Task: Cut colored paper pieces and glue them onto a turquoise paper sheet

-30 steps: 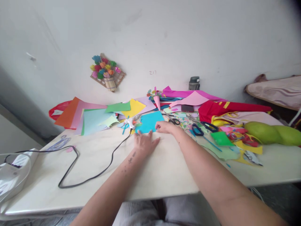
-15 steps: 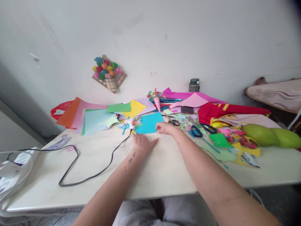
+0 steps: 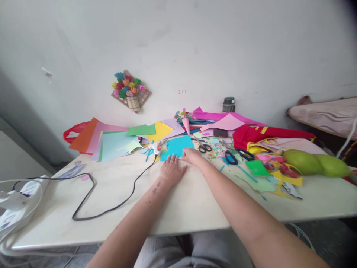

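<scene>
A bright blue sheet of paper [image 3: 180, 145] lies on the table in front of me. My left hand [image 3: 171, 171] rests flat and open at its near left edge, fingers spread and fingertips touching the paper. On the near right part of that edge sits my right hand [image 3: 191, 155], its fingers curled closed; whether paper is between them is hidden. Just left of the sheet is a white glue gun [image 3: 155, 148] with a black cord [image 3: 134, 186]. Black-handled scissors [image 3: 205, 148] lie right of my right hand, with another pair, blue-handled [image 3: 231, 158], farther right.
Coloured sheets [image 3: 114, 145] spread over the back left. A pink paper cone [image 3: 186, 125] with small paper flowers stands behind the blue paper. Paper scraps [image 3: 217, 150], a green square [image 3: 257, 168] and green fruit [image 3: 302, 162] lie rightward. A power strip [image 3: 22, 203] sits at the left.
My right hand has slid left along the near edge of the blue paper, closer to my left hand. My left hand has shifted slightly right, and the view has tilted a little.
</scene>
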The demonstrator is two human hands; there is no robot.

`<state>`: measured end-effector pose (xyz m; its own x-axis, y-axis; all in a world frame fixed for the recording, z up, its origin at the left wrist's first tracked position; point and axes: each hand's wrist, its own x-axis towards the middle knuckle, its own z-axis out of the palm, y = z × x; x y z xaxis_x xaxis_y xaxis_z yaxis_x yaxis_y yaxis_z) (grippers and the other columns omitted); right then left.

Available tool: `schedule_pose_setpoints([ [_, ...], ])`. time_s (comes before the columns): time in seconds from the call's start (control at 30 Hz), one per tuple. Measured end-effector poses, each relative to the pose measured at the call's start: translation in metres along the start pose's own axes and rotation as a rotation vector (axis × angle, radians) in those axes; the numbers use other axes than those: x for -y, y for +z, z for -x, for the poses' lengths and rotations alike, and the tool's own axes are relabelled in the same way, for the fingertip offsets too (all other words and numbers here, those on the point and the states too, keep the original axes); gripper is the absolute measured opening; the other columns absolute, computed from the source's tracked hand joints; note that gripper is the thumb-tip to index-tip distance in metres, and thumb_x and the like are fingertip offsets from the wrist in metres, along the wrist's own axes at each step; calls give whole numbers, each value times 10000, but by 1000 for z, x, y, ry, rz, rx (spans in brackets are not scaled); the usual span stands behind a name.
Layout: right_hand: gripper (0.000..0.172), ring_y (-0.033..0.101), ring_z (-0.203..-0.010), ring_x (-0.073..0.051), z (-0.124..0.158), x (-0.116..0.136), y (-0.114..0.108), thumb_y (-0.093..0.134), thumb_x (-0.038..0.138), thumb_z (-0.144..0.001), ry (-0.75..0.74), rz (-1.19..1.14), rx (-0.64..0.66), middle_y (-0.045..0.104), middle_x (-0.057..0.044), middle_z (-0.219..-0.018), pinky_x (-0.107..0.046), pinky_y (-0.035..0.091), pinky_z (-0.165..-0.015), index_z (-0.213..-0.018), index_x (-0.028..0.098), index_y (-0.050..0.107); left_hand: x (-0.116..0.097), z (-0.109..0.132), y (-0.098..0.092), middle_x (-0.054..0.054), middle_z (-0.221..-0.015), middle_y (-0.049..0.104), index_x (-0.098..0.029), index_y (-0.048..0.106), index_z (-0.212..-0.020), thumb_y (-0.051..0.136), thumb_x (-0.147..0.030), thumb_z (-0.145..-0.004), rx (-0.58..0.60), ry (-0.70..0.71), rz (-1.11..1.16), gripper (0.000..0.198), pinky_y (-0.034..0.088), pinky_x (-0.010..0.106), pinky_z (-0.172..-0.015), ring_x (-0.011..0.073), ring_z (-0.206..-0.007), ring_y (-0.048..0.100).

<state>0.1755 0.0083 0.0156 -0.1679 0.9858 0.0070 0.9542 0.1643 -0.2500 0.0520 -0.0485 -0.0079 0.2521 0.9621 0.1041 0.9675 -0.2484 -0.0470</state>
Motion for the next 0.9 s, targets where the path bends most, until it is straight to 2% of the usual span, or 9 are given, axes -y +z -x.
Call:
schedule_pose_setpoints([
  [0.13, 285, 595, -921, -192, -4, -9, -1, 576, 466, -725, 17, -39, 43, 661, -44, -995, -267, 429, -709, -881, 238, 646, 1, 3, -3, 128, -1401, 325, -215, 346, -1339, 181, -660, -791, -5, -85, -29, 725, 253, 450, -994, 342, -1269, 287],
  [0.27, 233, 601, -886, -176, -9, -23, -1, 592, 412, -726, 12, -48, 44, 670, -25, -979, -242, 422, -691, -872, 242, 657, 2, 4, -2, 134, -1364, 363, -290, 354, -1325, 178, -706, -757, -27, -132, -55, 726, 283, 467, -947, 359, -1217, 353],
  [0.4, 200, 605, -851, -171, -9, -45, -2, 575, 361, -741, 62, -31, -6, 673, -15, -944, -246, 430, -694, -886, 251, 659, 3, 2, 1, 154, -1324, 397, -295, 386, -1306, 177, -708, -754, -62, -114, -66, 720, 304, 464, -914, 361, -1162, 406],
  [0.5, 185, 577, -948, -200, -4, -50, -1, 534, 289, -774, 31, 26, -125, 641, -55, -1033, -275, 420, -789, -877, 229, 675, 3, 1, 2, 164, -1314, 407, -284, 405, -1296, 181, -711, -749, -75, -109, -79, 729, 309, 475, -899, 384, -1157, 404],
  [0.6, 302, 480, -1121, -202, 5, -32, 6, 448, 253, -826, -141, 29, -253, 554, -95, -1199, -286, 336, -946, -1059, 178, 626, 2, 2, 1, 166, -1327, 396, -273, 403, -1301, 187, -706, -750, -69, -113, -85, 733, 301, 485, -903, 406, -1171, 387],
  [0.63, 355, 448, -1160, -189, 8, -23, 10, 406, 267, -849, -219, 9, -243, 509, -89, -1262, -280, 303, -981, -1147, 171, 575, 1, 2, 0, 168, -1332, 393, -268, 402, -1303, 197, -692, -758, -59, -114, -87, 720, 296, 486, -908, 409, -1175, 383],
  [0.7, 445, 362, -1242, -181, 15, -6, 18, 324, 314, -883, -330, -17, -112, 383, -71, -1381, -292, 248, -1027, -1283, 168, 454, 0, 3, -2, 178, -1338, 388, -249, 402, -1308, 220, -634, -788, -43, -118, -94, 672, 285, 483, -920, 407, -1185, 377],
  [0.8, 581, 125, -1347, -186, 23, 6, 27, 172, 434, -904, -290, -49, 86, 189, -64, -1466, -371, 112, -1082, -1388, 129, 273, -2, 5, -5, 179, -1333, 401, -241, 379, -1326, 226, -534, -829, -40, -105, -99, 598, 270, 476, -934, 382, -1198, 376],
  [0.9, 643, 32, -1357, -177, 28, -2, 27, 110, 484, -892, -262, -31, 154, 83, -41, -1482, -382, 54, -1089, -1413, 114, 184, -2, 5, -5, 170, -1324, 416, -254, 366, -1332, 207, -510, -840, -48, -87, -103, 577, 256, 478, -941, 360, -1207, 375],
])
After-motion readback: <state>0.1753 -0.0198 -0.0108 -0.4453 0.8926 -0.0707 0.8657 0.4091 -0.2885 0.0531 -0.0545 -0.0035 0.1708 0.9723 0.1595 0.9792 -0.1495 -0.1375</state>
